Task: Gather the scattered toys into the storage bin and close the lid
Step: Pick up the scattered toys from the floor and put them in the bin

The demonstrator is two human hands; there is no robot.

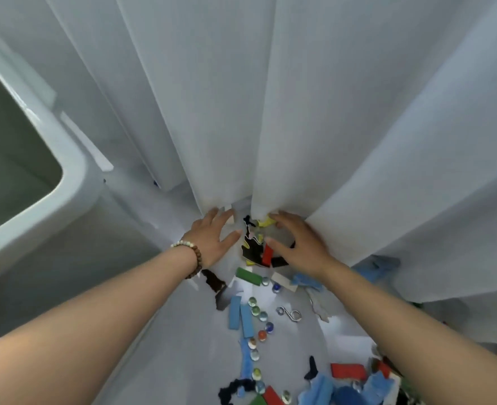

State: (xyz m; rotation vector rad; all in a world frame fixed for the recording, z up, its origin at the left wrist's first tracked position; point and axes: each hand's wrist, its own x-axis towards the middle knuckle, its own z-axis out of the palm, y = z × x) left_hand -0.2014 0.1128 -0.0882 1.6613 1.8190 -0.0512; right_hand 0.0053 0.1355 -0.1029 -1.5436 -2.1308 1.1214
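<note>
Both hands reach to the foot of a white curtain (270, 97). My left hand (215, 236), with a bead bracelet on the wrist, lies spread with fingers apart beside a black and yellow flat toy piece (251, 249). My right hand (295, 242) is spread on the other side of it, fingertips near a yellow piece (265, 222) and a red block (267, 254). Neither hand holds anything. A green block (248, 276), blue blocks (241, 315), several glass marbles (259, 312) and a metal hook (289, 312) lie scattered on the pale floor. The white storage bin (66, 182) stands open at the left.
More toys lie near the bottom edge: a red block (348, 371), blue cloth pieces (320, 390) and dark scraps (237, 388). A white block (283, 282) and a blue rag (307, 280) sit under my right forearm. The curtain hangs over the far side.
</note>
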